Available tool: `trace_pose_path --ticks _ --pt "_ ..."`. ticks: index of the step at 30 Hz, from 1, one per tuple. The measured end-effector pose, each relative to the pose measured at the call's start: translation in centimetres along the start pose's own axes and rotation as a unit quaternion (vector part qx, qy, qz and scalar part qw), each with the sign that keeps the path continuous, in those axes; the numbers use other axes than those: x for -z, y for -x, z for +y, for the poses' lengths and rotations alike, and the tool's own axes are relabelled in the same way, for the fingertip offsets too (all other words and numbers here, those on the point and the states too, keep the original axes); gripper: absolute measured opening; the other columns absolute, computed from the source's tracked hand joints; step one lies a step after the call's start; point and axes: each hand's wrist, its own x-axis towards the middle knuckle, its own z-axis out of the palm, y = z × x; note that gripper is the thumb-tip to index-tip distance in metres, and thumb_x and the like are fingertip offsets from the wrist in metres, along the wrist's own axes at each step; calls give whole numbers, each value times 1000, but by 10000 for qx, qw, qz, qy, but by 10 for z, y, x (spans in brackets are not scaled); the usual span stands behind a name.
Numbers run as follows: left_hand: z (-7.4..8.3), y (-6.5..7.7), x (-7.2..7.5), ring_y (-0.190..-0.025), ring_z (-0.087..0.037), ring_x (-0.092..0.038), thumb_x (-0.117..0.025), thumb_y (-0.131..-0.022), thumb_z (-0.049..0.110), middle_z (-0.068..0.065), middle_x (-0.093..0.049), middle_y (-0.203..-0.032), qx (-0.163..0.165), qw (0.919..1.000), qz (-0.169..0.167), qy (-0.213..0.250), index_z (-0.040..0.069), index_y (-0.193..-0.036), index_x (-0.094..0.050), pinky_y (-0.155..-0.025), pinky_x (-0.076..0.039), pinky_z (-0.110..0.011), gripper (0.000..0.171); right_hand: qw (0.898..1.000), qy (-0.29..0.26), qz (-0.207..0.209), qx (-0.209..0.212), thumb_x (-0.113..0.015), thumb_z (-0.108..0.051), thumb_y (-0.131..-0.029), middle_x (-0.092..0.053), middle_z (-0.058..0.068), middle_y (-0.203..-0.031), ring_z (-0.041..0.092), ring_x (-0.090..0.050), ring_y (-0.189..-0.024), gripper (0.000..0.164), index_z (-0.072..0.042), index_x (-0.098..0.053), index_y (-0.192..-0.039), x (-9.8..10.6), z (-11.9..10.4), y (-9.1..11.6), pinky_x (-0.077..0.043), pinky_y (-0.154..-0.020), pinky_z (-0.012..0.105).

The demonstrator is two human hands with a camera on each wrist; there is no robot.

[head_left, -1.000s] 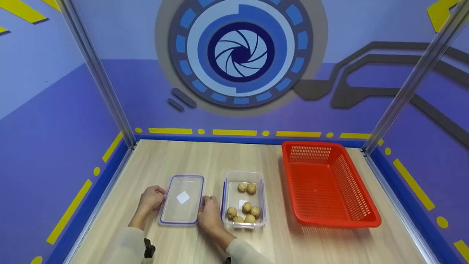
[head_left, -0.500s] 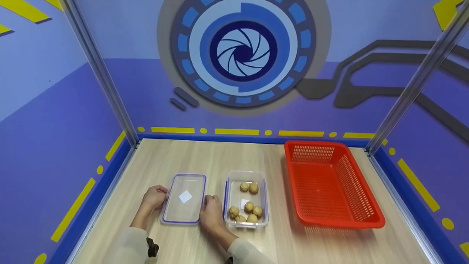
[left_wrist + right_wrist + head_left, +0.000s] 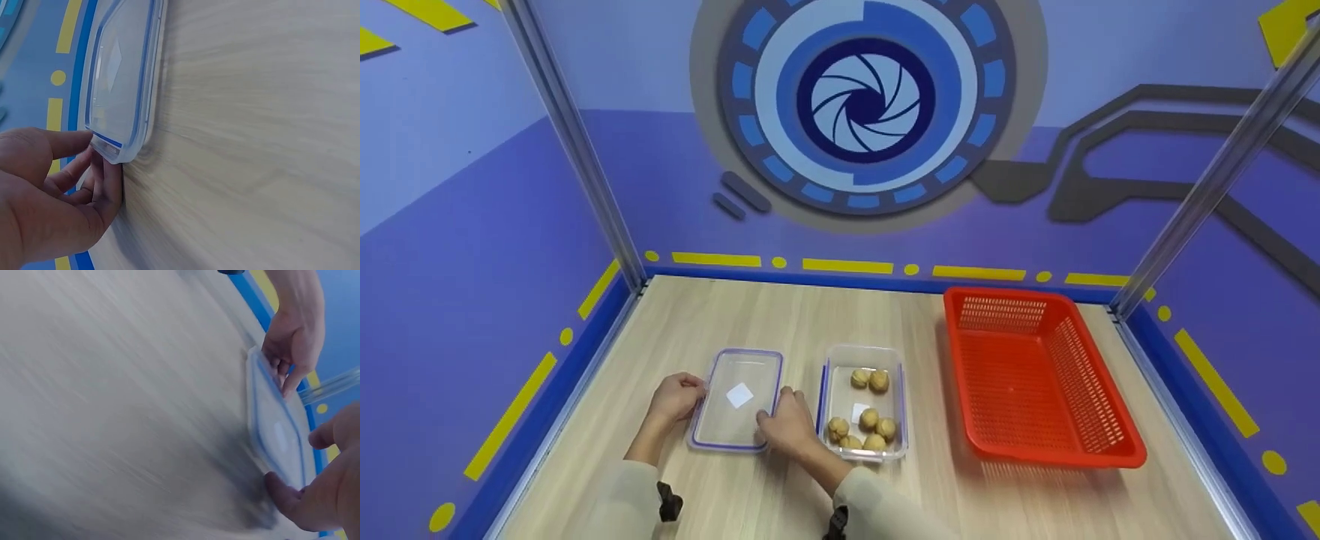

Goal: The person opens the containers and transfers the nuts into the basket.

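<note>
We see the clear lid (image 3: 735, 427), rimmed in blue-purple and marked with a white diamond (image 3: 739, 395), on the left part of the wooden table (image 3: 787, 315). Our left hand (image 3: 673, 397) pinches its left edge between thumb and fingers, as the left wrist view shows. Our right hand (image 3: 789, 426) is at the right edge, its thumb reaching over the rim near the closer corner; the right wrist view is blurred, and we cannot tell whether this hand grips the lid.

Just right of that hand we have the clear container (image 3: 864, 354), with seven walnuts (image 3: 869, 418) inside: two side by side toward the far end, five toward the near end, and a white patch (image 3: 858, 412) among them. Farther right sits a red basket (image 3: 1011, 405) with perforated sides. Purple panels (image 3: 660, 180) and metal posts (image 3: 577, 135) surround the table.
</note>
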Motion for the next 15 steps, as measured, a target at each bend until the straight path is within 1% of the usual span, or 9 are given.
trace_pose_path --ticks 4,6,8,11,13,15 --pt "10 3 3 -85 -26 -62 -63 -98 12 -15 -66 -94 -81 9988 62 -479 -9 -108 -66 -65 -50 -29 23 9983 288 -425 259 -76 -23 -91 -62 26 -116 42 -63 -112 64 18 -55 -135 17 -11 -2 -52 -104 53" --pt "19 4 3 -85 -28 -62 -64 -98 14 -16 -67 -94 -217 9968 111 -758 -8 -107 -65 -64 -49 -30 24 9971 377 -487 451 -76 -25 -91 -63 25 -115 42 -64 -110 63 17 -57 -133 26 -15 -2 -53 -102 53" --pt "31 5 2 -84 -29 -63 -64 -99 15 -17 -67 -94 -408 9946 153 -944 -7 -107 -65 -64 -50 -33 23 9962 335 -540 600 -75 -27 -92 -63 23 -115 40 -64 -110 60 15 -59 -132 35 -20 -2 -53 -101 52" --pt "50 7 -3 -85 -30 -65 -67 -100 15 -19 -68 -97 -824 9912 218 -1008 -7 -110 -66 -68 -53 -38 24 9946 211 -590 827 -74 -28 -94 -64 18 -113 34 -65 -107 52 10 -63 -128 49 -26 -1 -55 -98 48" --pt "63 9 -8 -90 -32 -66 -68 -101 15 -20 -69 -102 -1075 9892 196 -982 -7 -115 -66 -75 -56 -44 26 9932 113 -669 942 -74 -29 -96 -65 15 -112 30 -64 -105 48 6 -65 -127 59 -29 -2 -55 -95 44" --pt "75 12 -13 -97 -34 -67 -68 -101 14 -21 -69 -106 -1283 9875 125 -911 -8 -119 -66 -83 -57 -49 28 9913 98 -723 1097 -75 -28 -96 -65 13 -112 27 -64 -103 46 4 -65 -127 68 -29 -2 -56 -93 42"
